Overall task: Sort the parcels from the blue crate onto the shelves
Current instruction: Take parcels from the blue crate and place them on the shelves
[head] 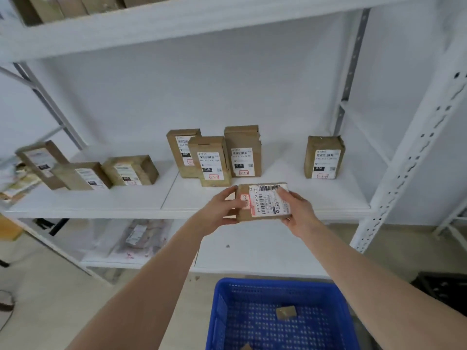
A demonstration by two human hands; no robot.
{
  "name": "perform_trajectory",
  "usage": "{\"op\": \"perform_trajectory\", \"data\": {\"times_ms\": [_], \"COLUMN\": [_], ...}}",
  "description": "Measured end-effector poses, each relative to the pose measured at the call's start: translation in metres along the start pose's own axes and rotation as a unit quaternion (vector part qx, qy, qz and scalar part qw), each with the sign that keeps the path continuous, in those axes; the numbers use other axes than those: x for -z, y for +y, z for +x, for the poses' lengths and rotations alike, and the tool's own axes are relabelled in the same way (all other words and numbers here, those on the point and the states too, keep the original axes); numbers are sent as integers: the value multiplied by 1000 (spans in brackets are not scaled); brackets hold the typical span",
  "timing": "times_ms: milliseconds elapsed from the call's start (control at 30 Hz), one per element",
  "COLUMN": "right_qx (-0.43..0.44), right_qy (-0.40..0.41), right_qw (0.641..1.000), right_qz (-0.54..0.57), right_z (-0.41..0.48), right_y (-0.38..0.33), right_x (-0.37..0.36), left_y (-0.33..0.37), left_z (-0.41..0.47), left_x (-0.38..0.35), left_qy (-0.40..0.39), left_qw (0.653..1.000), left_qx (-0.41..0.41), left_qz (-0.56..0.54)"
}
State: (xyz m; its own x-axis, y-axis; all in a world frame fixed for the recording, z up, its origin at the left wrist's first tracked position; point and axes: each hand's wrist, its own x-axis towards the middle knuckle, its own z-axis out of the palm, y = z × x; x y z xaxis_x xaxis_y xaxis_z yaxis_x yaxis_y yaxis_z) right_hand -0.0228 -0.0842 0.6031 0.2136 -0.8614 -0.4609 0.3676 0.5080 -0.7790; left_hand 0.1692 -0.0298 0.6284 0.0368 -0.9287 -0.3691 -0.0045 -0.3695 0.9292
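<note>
A brown cardboard parcel with a white barcode label and a red-edged sticker is held flat, label up, at the front edge of the middle shelf. My left hand grips its left end and my right hand grips its right end. The blue crate stands below me at the bottom of the view, with a small brown parcel lying on its perforated floor. Three labelled parcels stand upright together on the shelf behind my hands.
Another upright parcel stands to the right on the same shelf. Three parcels lie further left. A lower shelf holds a clear bagged packet. A white perforated upright rises on the right. Boxes sit on the top shelf.
</note>
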Motion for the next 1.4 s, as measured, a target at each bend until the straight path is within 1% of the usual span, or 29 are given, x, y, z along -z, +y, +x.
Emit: {"op": "perform_trajectory", "data": {"times_ms": [100,167,267,367,400,467,500,567,633,667,700,833,967,1033,1100,1233,1300,1400], "right_qx": [61,74,57,8,-7,-21,-27,-37,-42,-42,-41,-29,-18,-14,-13,-31,-50,-63], "right_qy": [-8,-15,-16,-83,-105,-115,-113,-120,-129,-129,-127,-89,-108,-120,-111,-65,-46,-33], "right_qw": [998,996,996,989,987,991,993,990,986,986,987,995,994,992,992,993,991,988], "right_qz": [-34,-39,-62,-121,-124,-62,-11,68,97,97,87,-18,-24,-45,-62,-97,-115,-138], "right_z": [-7,-11,-16,-22,-24,-25,-26,-27,-26,-27,-27,-30,-31,-34,-36,-37,-37,-36], "right_y": [-23,-28,-25,-19,-15,-7,-4,2,6,7,8,3,-7,-13,-16,-13,-10,-8], "right_x": [-9,-13,-11,-6,-4,-3,-3,-2,-1,0,0,3,1,0,2,17,29,46], "left_y": [11,15,23,29,31,32,31,26,21,20,21,30,44,50,51,36,25,14], "left_z": [-10,-14,-13,-7,-6,-6,-8,-12,-16,-17,-17,-20,-24,-24,-25,-25,-23,-16], "left_x": [-6,-10,-12,-10,-9,-6,-5,-7,-12,-15,-17,-19,-21,-22,-27,-46,-58,-74], "left_qy": [-9,-2,46,110,125,136,130,84,28,13,9,18,18,20,28,21,11,9], "left_qw": [1000,999,997,991,988,986,986,991,996,997,998,997,995,993,992,987,986,985], "left_qx": [-10,-31,-54,-73,-80,-77,-69,-54,-46,-49,-54,-75,-98,-110,-113,-73,-48,-35], "left_qz": [14,20,17,-20,-30,-61,-84,-93,-65,-52,-40,2,22,37,58,142,158,168]}}
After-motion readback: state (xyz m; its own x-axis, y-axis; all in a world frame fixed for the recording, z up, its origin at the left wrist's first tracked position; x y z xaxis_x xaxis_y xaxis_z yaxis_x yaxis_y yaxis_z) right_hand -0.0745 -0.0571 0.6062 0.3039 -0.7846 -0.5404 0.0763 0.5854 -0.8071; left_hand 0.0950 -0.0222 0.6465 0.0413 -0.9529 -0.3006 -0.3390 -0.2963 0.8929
